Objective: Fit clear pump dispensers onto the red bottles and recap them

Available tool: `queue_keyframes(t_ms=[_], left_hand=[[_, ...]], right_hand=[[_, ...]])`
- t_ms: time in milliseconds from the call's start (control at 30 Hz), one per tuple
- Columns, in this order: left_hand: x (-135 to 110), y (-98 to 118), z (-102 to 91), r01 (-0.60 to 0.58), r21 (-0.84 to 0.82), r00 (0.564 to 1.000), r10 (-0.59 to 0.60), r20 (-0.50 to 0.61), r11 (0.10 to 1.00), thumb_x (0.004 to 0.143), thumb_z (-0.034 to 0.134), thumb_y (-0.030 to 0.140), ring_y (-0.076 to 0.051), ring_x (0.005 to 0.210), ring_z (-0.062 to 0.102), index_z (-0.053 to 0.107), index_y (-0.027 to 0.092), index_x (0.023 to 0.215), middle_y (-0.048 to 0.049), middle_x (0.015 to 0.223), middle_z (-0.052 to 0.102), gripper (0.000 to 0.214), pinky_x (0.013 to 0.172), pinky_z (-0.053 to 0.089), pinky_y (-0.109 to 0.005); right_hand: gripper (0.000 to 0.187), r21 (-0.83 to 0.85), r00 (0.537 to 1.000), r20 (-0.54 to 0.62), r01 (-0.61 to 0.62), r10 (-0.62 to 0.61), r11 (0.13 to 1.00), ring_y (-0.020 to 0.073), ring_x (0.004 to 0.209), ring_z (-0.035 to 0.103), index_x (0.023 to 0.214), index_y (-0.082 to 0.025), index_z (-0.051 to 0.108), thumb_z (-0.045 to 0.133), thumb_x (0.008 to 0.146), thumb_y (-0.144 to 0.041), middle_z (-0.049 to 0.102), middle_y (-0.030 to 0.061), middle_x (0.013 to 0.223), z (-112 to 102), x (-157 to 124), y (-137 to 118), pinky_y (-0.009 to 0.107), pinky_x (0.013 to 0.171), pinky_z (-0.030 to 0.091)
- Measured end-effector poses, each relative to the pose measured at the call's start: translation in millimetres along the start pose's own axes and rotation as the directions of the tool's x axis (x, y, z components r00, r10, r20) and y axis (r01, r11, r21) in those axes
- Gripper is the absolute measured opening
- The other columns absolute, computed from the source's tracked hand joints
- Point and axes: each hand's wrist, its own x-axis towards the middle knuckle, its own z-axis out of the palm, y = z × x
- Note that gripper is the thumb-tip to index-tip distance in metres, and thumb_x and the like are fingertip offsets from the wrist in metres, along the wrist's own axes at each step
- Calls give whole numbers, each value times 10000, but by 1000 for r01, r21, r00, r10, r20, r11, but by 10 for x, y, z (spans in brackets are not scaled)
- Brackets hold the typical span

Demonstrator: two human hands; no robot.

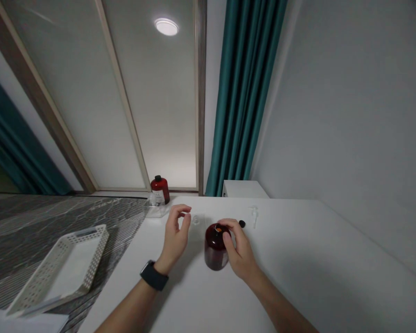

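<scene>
At the white tabletop (298,259), the right hand (240,252) is grasping a glossy, dark-red cylindrical bottle (215,256), roughly upright and uncapped, by its shoulder; the left hand (175,237) is hovering nearby, curled loosely, seemingly empty. Steadying is apparently the step in hand; the next is probably requiring a level mouth. A round black cap (241,224) and translucent piece (254,214) are lying beyond.

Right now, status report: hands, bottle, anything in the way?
Left hand raised, half-open, seemingly empty. Right hand gripping uncapped dark red bottle. Nothing visibly blocking; black cap lies just beyond right hand.
</scene>
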Motion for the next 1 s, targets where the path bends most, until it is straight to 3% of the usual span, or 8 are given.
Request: queue_keyframes(t_ms=[133, 300, 433, 600, 767, 1000], left_hand=[[51, -175, -90, 29, 90, 995, -38, 96, 996, 948, 479, 286, -225, 999, 578, 581, 204, 1021, -62, 1034, 598, 150, 861, 484, -375], [-28, -436, -164, -18, 173, 957, -33, 288, 985, 948, 497, 347, -243, 1126, 523, 534, 220, 1205, -85, 1173, 544, 289, 950, 459, -420], [-81, -580, -157, 11, 171, 939, -69, 338, 985, 884, 593, 339, -257, 1162, 511, 455, 219, 1316, -102, 1255, 499, 469, 1001, 441, -462], [-118, -681, -114, 19, 168, 915, -85, 394, 986, 780, 731, 327, -284, 1152, 544, 442, 198, 1348, -116, 1235, 546, 650, 1019, 434, -500], [-134, -701, -106, 42, 182, 900, -116, 420, 982, 787, 727, 301, -261, 1076, 582, 495, 174, 1295, -117, 1200, 588, 572, 992, 456, -474], [-114, -686, -130, 90, 156, 877, -153, 456, 984, 784, 728, 292, -253, 1103, 573, 490, 188, 1292, -109, 1227, 576, 570, 1017, 449, -465]], right_hand=[[264, 59, 996, 87, 19, -24, 998, 254, 1187, 534, 1183, -228, 520, 505, 928, -293, 559, 103, 1211, 25, -7, -13, 425, 1036, 430], [653, 69, 993, 97, -70, 64, 995, 290, 1223, 500, 1222, -238, 456, 788, 660, -236, 483, 106, 1278, 105, -33, 41, 472, 1066, 420], [726, 32, 991, 91, -100, 97, 994, 291, 1192, 520, 1194, -242, 485, 840, 564, -170, 491, 89, 1232, 135, -52, 67, 473, 1055, 431], [771, 45, 977, 92, -199, 194, 979, 275, 1223, 534, 1296, -255, 446, 793, 614, -154, 516, 88, 1300, 137, -58, 87, 463, 1072, 426], [848, 131, 954, 172, -270, 246, 954, 266, 1253, 541, 1366, -242, 387, 769, 617, -134, 520, 112, 1364, 72, -19, 143, 455, 1082, 426], [685, 317, 944, 256, -284, 206, 905, 239, 1138, 625, 1267, -252, 477, 759, 649, -162, 622, 74, 1229, -31, 43, 195, 435, 999, 501]])
